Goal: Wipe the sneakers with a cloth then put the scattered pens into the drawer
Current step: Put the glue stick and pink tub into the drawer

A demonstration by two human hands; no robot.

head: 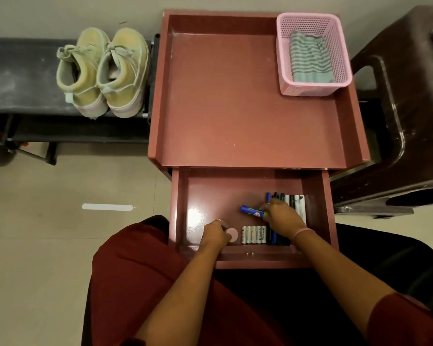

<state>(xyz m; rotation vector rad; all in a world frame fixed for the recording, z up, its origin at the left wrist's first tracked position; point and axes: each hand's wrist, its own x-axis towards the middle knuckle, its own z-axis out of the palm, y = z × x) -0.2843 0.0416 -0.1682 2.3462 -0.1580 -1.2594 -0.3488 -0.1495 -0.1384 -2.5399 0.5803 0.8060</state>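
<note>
The maroon drawer stands pulled out below the tabletop. Inside it, several pens lie side by side at the right. My right hand holds a blue marker low over the drawer floor, just left of those pens. My left hand grips the pink round knob at the drawer's front. Two pale yellow-green sneakers sit on the dark bench at the left. The striped cloth lies in a pink basket on the tabletop's far right corner.
Several white batteries lie in a row at the drawer's front. The maroon tabletop has raised rims. A dark brown plastic stool stands to the right. A white strip marks the tiled floor. My lap sits under the drawer.
</note>
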